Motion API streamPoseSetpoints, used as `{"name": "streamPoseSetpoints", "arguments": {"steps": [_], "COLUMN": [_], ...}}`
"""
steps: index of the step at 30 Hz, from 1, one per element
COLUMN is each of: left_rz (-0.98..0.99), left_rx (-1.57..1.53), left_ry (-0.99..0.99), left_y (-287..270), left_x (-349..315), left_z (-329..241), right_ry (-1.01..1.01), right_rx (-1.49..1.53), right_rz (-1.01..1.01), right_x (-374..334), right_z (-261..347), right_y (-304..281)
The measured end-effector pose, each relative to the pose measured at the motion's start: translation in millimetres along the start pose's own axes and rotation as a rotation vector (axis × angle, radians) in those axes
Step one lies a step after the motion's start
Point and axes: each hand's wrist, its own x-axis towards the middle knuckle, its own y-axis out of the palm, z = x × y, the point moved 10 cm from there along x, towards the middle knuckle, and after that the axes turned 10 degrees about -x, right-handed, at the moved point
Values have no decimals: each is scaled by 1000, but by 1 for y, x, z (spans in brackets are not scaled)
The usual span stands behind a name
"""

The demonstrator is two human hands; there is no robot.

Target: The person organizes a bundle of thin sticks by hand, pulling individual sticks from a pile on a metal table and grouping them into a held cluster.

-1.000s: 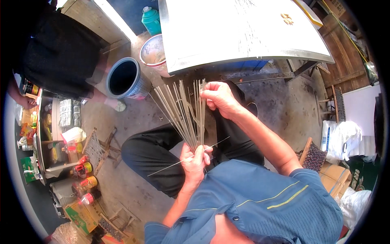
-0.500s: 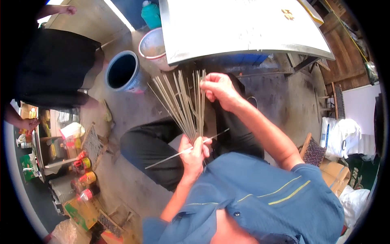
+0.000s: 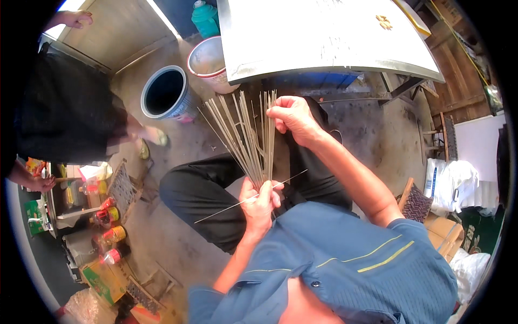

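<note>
A fanned bundle of thin, pale strips stands up from my left hand, whose fingers are wrapped round its lower end. One loose strip lies crosswise under my left thumb, slanting up to the right. My right hand pinches the upper ends of the strips at the bundle's right side, thumb and forefinger together. The strips look like split bamboo or cane, but I cannot tell the material. My bent legs in dark trousers are below the bundle.
Ahead stands a white-topped table with small tan pieces on it. A dark-mouthed bucket, a white bin with a red rim and a teal jug stand left of it. Another person is at far left, near bottles.
The other person at the left has shifted, and a foot now shows near the bucket. My hands stay nearly in place on the strips; the crosswise strip has turned slightly.
</note>
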Motion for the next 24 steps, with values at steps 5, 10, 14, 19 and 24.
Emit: {"name": "streamPoseSetpoints", "arguments": {"steps": [5,10,14,19,24], "left_rz": [3,14,24,70,129], "left_rx": [-20,-47,-52,-63,-38], "left_ry": [15,-1,2,-35,-67], "left_y": [-3,-1,-1,4,14], "left_x": [-1,-3,-5,-7,-9], "left_z": [0,1,0,4,6], "right_ry": [32,35,29,56,-15], "right_rx": [25,11,4,77,176], "right_rz": [-10,-37,-72,-134,-147], "right_x": [-5,-9,-13,-16,-8], "right_z": [1,3,8,9,31], "right_y": [3,2,2,-4,-21]}}
